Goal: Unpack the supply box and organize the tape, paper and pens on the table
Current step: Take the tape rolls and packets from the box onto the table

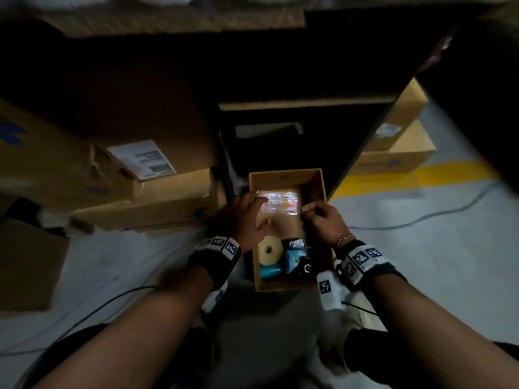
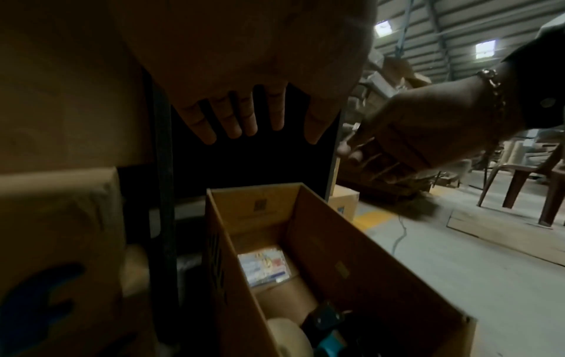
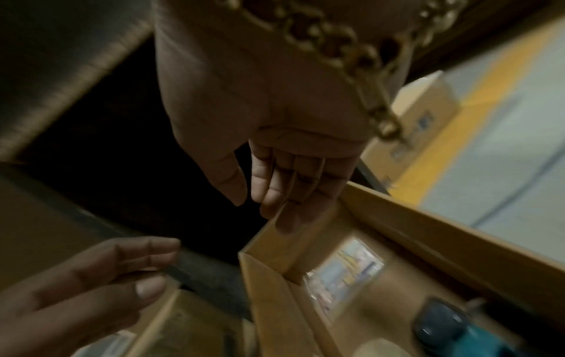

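An open cardboard supply box (image 1: 286,173) stands on the floor between my arms. At its far end lies a colourful packet of pens (image 1: 280,202) on brown paper. At the near end sit a cream tape roll (image 1: 270,251) and a teal tape dispenser (image 1: 295,255). My left hand (image 1: 262,211) hovers over the box's left rim with fingers spread, holding nothing. My right hand (image 1: 309,213) hangs over the right rim with loosely bent fingers, also holding nothing. The left wrist view looks down on the packet of pens (image 2: 264,268). The right wrist view shows the box wall (image 3: 428,217).
Large cardboard boxes (image 1: 112,169) are stacked at the left, one with a shipping label. A dark shelf unit (image 1: 280,130) rises behind the box. More boxes (image 1: 401,147) stand at the right by a yellow floor line (image 1: 407,175). Cables (image 1: 421,217) cross the floor.
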